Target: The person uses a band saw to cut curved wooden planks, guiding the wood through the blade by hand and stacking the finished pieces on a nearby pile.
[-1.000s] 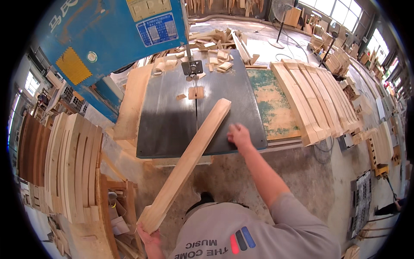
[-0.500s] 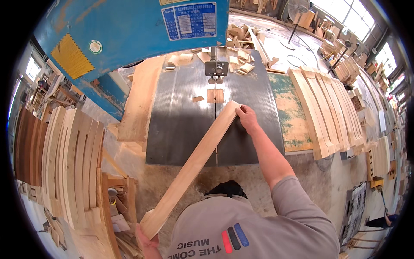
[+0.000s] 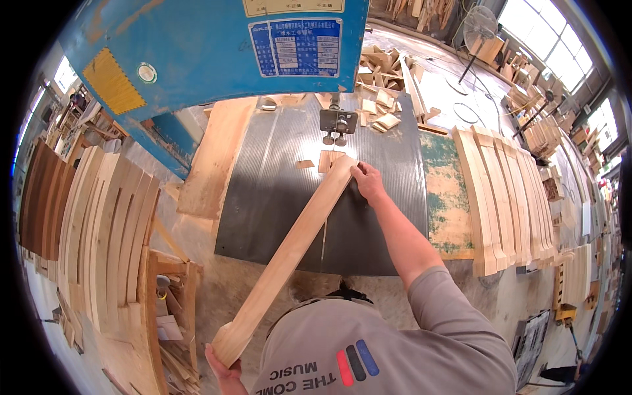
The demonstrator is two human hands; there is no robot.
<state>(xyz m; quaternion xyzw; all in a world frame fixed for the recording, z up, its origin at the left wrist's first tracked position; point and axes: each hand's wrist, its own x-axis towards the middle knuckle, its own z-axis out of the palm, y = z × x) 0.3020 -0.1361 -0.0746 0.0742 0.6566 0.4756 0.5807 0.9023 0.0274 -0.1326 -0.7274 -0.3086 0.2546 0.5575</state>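
A long pale wooden leg blank (image 3: 284, 253) slants across the front of a blue bandsaw's dark ribbed table (image 3: 253, 204). Its wider, stepped near end rests in my left hand (image 3: 224, 368), whose fingers close round it beyond the table's front edge. At the far end, my right hand (image 3: 367, 182) grips the right edge with thumb and fingers. That end lies over the table slot, just in front of the wooden insert (image 3: 327, 160) and below the blade guide (image 3: 338, 123). The blank covers part of the insert, and I cannot make out the blade.
Several shaped blanks (image 3: 503, 197) lie side by side to the right. More blanks (image 3: 105, 230) are stacked at the left, beside darker boards (image 3: 43, 197). Offcuts (image 3: 382, 108) litter the table's back, and a small scrap (image 3: 305, 164) lies near the insert. A fan (image 3: 479, 26) stands far right.
The blank's far end has shifted slightly left, toward the slot and insert, along with my right hand. My left hand keeps its hold. The whole view has tilted a little.
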